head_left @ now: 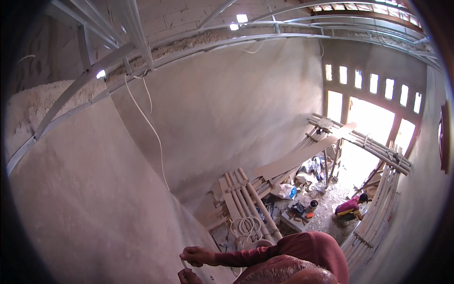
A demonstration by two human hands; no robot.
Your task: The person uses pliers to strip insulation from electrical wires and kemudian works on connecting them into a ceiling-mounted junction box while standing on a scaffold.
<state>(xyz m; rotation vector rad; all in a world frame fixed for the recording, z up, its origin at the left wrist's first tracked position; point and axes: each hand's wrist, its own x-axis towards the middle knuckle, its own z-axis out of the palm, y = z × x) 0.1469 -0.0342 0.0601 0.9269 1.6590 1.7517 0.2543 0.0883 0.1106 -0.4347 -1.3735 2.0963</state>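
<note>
Where the lower edge cuts the view, two hands meet close against a smooth grey plastered wall (90, 203). The left hand (195, 256), on a dark red sleeve (265, 255), has its fingers curled around the upper end of a thin white cable (182, 263). The right hand (187, 276) sits just below it, partly cut off by the edge; its fingers look closed on the same cable, though the grip is too small to tell for certain. The cable lies right beside the wall, between the two hands.

Far below, a coil of white cable (246, 227) rests on bamboo poles (253, 203) and planks that lean together against the wall. Beyond them the floor is littered with tools, bags and rubble (302, 208). A person in a pink top (350, 208) crouches near more bamboo scaffolding (378, 208) by the bright doorway (373, 128). Higher on the plaster, another white cable (151, 128) hangs down from metal ceiling framing (118, 52) fixed under bare block work.
</note>
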